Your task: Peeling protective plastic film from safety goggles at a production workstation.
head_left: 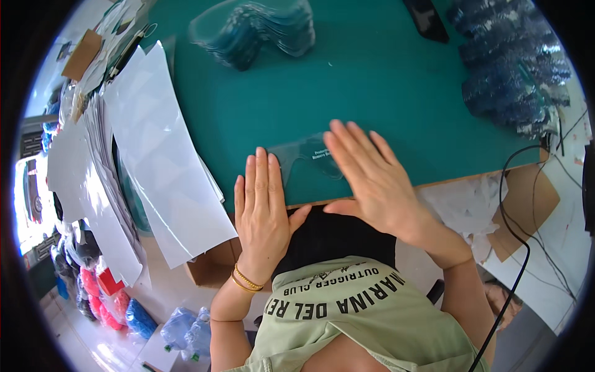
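A clear, goggle-shaped plastic lens point(296, 153) with small print on it lies flat near the front edge of the green tabletop point(248, 99). My left hand point(260, 201) rests flat at its left end, fingers stretched out and thumb apart. My right hand point(375, 180) lies over its right end, fingers extended and slightly spread, hiding that part. Neither hand grips anything. Farther back stands a neat stack of similar clear lenses point(257, 37).
White sheets point(167, 155) overlap the table's left side. Several piles of bluish clear lenses point(508, 68) fill the far right, beside a black object point(427, 22). A black cable point(527, 242) runs down the right. A cardboard box point(211, 266) sits below the front edge.
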{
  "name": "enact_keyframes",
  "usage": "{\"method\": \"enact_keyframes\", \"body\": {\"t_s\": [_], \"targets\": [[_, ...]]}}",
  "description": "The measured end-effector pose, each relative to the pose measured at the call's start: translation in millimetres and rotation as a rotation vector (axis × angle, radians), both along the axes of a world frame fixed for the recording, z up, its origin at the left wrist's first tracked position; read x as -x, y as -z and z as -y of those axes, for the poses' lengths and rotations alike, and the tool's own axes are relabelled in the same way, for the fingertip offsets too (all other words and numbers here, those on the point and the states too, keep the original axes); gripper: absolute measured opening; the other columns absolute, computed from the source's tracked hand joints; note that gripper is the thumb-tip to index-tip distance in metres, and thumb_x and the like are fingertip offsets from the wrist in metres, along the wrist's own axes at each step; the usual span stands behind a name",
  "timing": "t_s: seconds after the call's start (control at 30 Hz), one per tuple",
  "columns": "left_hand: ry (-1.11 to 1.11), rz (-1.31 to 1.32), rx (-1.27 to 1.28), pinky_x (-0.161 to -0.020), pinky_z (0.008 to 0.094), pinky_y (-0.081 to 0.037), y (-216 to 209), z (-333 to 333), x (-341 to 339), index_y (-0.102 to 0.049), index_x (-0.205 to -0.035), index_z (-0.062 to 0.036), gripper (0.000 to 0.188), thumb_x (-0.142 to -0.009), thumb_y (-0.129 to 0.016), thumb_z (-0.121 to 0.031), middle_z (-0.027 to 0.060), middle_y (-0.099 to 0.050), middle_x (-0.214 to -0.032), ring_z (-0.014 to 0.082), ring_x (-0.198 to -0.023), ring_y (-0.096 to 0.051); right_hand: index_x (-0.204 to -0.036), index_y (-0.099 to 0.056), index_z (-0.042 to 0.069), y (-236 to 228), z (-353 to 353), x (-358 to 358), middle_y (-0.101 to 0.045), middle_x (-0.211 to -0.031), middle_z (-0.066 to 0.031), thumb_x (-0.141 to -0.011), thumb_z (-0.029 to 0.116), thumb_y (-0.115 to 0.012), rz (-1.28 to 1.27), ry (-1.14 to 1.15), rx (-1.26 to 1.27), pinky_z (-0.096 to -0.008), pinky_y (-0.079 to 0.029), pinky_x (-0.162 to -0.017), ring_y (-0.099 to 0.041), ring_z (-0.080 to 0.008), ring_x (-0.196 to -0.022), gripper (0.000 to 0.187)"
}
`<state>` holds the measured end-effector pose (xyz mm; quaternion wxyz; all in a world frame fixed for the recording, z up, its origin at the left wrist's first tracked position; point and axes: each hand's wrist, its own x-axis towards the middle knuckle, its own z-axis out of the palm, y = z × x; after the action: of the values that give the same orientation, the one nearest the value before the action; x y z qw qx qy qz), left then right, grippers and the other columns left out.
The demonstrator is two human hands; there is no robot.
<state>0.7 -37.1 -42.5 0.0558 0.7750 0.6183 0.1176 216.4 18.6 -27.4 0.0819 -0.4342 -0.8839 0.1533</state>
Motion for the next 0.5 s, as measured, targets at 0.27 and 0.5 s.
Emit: {"method": "enact_keyframes", "body": {"t_s": [0.27,0.5], "targets": [[0.028,0.480,-0.216,-0.108,0.0490,-0.039,-18.3,25.2,20.9,-0.063,-0.126,0.0030,0.043,-0.087,-0.067,-0.014,0.0247,-0.047,-0.144,0.0435,-0.134,-0.045,-0.110,-0.069,-0.001,-70.0,-88.7,10.1,-0.071,-0.107,-0.0133,-0.097,0.008,-0.059,-0.499,0.038,-0.190,-0.0309,-0.053,-0.086,-0.069,-0.0268,-0.097,0.019],[-0.593,0.373,-0.537,-0.085,0.0362,-0.050,-24.9,71.6,90.5,-0.067,-0.116,-0.0013,0.038,-0.079,-0.067,0.004,0.0145,-0.056,-0.120,0.0262,-0.107,-0.057,-0.107,-0.070,-0.001,-69.4,-225.2,87.9,-0.070,-0.103,-0.0140,-0.092,0.018,-0.065,-0.355,-0.251,-0.486,-0.0403,-0.052,-0.087,-0.067,-0.0338,-0.095,0.024]]}}
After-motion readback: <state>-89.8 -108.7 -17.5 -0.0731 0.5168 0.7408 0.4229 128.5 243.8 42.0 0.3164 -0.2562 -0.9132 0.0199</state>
